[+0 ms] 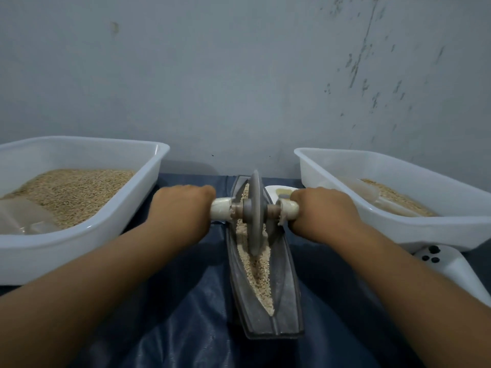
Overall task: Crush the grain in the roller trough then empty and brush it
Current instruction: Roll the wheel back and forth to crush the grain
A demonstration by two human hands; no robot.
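Note:
A long grey boat-shaped trough (285,296) lies lengthwise in front of me on a dark blue cloth. Pale grain (259,274) fills its narrow groove. A grey roller wheel (255,211) stands upright in the groove near the far half. Its axle carries white-wrapped handles on both sides. My left hand (183,211) grips the left handle (220,207). My right hand (322,211) grips the right handle (289,207).
A white tub (87,229) of grain with a clear scoop (24,216) in it stands at the left. Another white tub (414,227) with crushed grain and a scoop stands at the right. A white brush (281,192) lies behind the trough. A white controller (441,261) rests near the right.

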